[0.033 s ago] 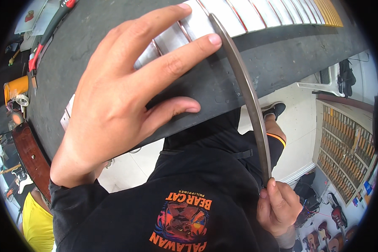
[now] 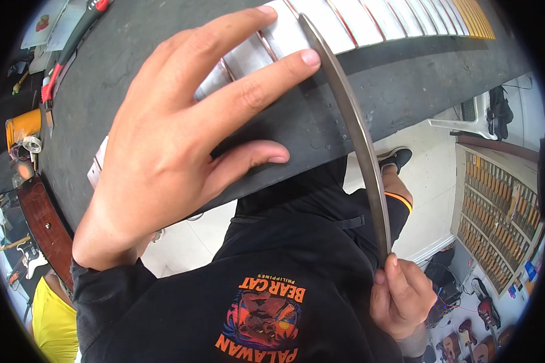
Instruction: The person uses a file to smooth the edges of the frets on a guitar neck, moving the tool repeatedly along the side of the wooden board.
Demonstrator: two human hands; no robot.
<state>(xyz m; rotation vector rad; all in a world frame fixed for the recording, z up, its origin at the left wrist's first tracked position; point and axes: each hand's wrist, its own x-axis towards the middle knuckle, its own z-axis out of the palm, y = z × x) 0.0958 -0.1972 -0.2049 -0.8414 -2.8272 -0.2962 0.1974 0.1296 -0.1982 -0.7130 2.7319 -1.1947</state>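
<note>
A guitar neck's fretboard (image 2: 406, 19), its wood covered in whitish tape between bare metal frets, lies along the far side of the dark bench (image 2: 399, 91). My left hand (image 2: 169, 127) is spread over it, two fingertips resting on or just above the tape and the thumb out over the bench. In my right hand (image 2: 402, 296) the thumb and fingers pinch the near end of a long, slim metal file (image 2: 360, 142). The file slants up and leftward, its far tip over a fret beside my left index fingertip. Yellow tape (image 2: 471, 18) covers the close-set frets at the right end.
On the bench's left lie a red-and-black hand tool (image 2: 57, 72) and a yellow-orange roll (image 2: 25, 124). A brown guitar body (image 2: 45, 227) stands by the left edge, with a person in yellow (image 2: 54, 317) below it. At right are a rack of wooden-handled tools (image 2: 499, 193) and several guitars.
The file has slid slightly forward along its length, away from me, and my right hand has shifted a little with it. My left hand stays in place.
</note>
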